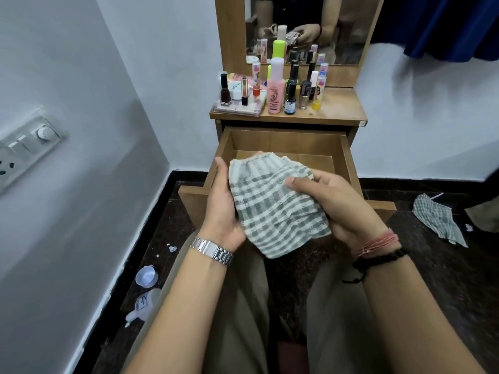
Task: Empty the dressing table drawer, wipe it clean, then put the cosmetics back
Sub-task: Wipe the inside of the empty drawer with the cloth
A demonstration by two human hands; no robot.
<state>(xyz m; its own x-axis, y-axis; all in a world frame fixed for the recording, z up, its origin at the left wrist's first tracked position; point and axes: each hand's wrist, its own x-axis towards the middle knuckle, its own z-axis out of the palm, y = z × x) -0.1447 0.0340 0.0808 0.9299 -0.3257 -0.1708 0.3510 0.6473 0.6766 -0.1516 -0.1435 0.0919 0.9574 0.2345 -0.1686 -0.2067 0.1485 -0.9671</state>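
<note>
1. One of three stages looked finished: the pulled-out brown wooden drawer [283,143] at frame centre showed only bare boards where visible, though the cloth hid part of its floor.
2. Left of centre, the left hand [224,203] curled its fingers under the grey-and-white checked cotton cloth [272,201], held above the drawer's front.
3. Right of centre, the right hand [332,201] pinched that cloth, thumb on top.
4. Wiping and restocking seemingly remained: the small cosmetic bottles [275,87] stood on the tabletop, upper centre.
</note>
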